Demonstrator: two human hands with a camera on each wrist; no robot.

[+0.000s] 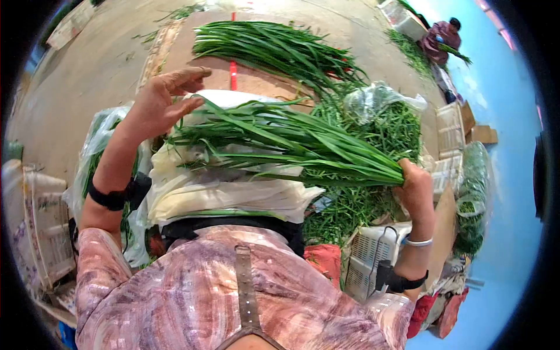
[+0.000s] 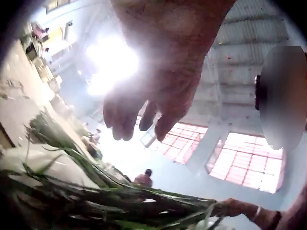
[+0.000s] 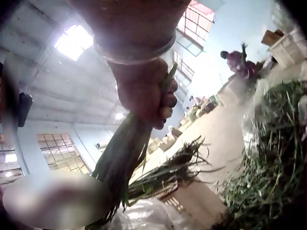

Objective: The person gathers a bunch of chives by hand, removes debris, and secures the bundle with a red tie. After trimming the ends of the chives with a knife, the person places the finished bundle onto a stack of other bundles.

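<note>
Gripping the bundle of long green leaves (image 1: pixel 315 146) by its right end, your right hand (image 1: pixel 416 182) holds it crosswise before you; its loose left ends lie nearest your left hand (image 1: pixel 163 103) (raised, fingers apart from thumb, grasping nothing).

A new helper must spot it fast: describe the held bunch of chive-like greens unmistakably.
In the head view, find the brown board with a red stripe and a pile of chive-like greens lying on it. The held bunch stretches between that board and the patterned shirt. Unlike that pile, its gathered end is gripped in the right hand.
</note>
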